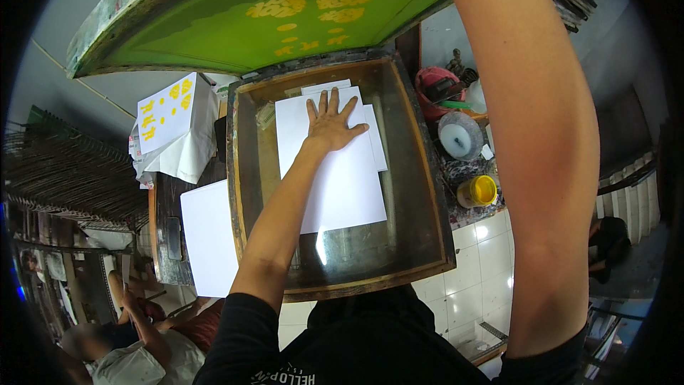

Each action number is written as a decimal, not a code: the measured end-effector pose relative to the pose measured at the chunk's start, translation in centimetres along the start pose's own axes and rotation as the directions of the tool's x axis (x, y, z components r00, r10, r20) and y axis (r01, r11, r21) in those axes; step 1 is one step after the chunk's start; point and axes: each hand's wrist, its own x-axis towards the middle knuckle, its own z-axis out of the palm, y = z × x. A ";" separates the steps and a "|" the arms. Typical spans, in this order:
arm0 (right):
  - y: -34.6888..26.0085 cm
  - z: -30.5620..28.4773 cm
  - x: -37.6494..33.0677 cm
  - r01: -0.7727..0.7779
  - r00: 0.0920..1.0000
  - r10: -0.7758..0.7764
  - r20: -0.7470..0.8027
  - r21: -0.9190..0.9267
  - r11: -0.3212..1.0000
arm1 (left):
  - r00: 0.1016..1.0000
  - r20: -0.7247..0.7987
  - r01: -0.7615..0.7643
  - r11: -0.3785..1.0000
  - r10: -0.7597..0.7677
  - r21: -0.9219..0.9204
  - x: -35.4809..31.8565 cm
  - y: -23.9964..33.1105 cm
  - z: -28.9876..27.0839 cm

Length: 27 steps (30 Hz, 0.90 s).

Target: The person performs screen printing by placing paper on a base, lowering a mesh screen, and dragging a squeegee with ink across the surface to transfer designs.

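Okay, right hand is cut off: the right forearm (548,171) runs up past the top edge beside the raised printing screen (249,18), so whether that hand is gripping anything can't be told. Far end of the screen frame is also cropped, and the clutter on the right shelf is hard to make out beyond a yellow-lidded jar (482,190) and a round grey tin (459,135).

Screen: green mesh with yellow ink blotches, worn paint-streaked frame, tilted up above the glass-topped wooden table (420,242); glass is glossy, with a light glare.

White paper sheet (342,185), flat, matte, rectangular, lies on the glass over a couple of other white sheets whose edges peek out. Left hand (331,125) is pressed flat on the sheet's far end, fingers spread, palm down, not grasping.

Printed sheet (165,110) with yellow marks sits on a stack to the left; a blank white sheet (206,235) lies beside the table. Another person (135,356) is at lower left.
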 end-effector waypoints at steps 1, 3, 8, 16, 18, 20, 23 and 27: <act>0.0 0.1 0.2 0.006 1.000 -0.006 0.012 -0.016 1.000 | 1.000 0.001 0.002 1.000 -0.002 -0.001 0.0 0.1 0.0; 0.1 0.1 0.5 0.020 0.999 -0.018 0.038 -0.049 0.999 | 1.000 0.001 0.013 1.000 -0.013 -0.006 0.0 0.2 0.0; 0.5 -0.3 0.5 0.078 0.995 -0.075 0.073 -0.040 0.996 | 1.000 0.014 0.026 1.000 -0.026 0.009 0.7 0.3 -0.2; -0.5 0.3 0.6 -0.020 0.999 0.023 0.031 -0.087 0.996 | 0.996 -0.082 0.021 0.997 -0.028 -0.075 0.7 0.9 -1.4; -0.6 -0.1 -0.4 0.072 0.997 -0.071 0.016 -0.083 0.994 | 0.953 -0.301 -0.087 0.970 0.015 -0.227 -1.2 1.5 -3.3; -1.1 -0.8 -2.1 0.020 0.999 -0.020 0.047 -0.015 1.000 | 0.916 -0.401 -0.171 0.900 -0.004 -0.400 -3.9 1.9 -6.4; -4.2 -2.1 -4.6 -0.234 0.960 0.224 0.169 0.039 0.971 | 0.800 -0.595 -0.485 0.502 -0.076 -0.716 -11.0 1.6 -10.8; -8.6 -3.7 -9.4 -0.470 0.849 0.421 0.320 0.094 0.877 | 0.688 -0.707 -0.704 0.084 -0.163 -0.705 -22.2 -0.9 -12.7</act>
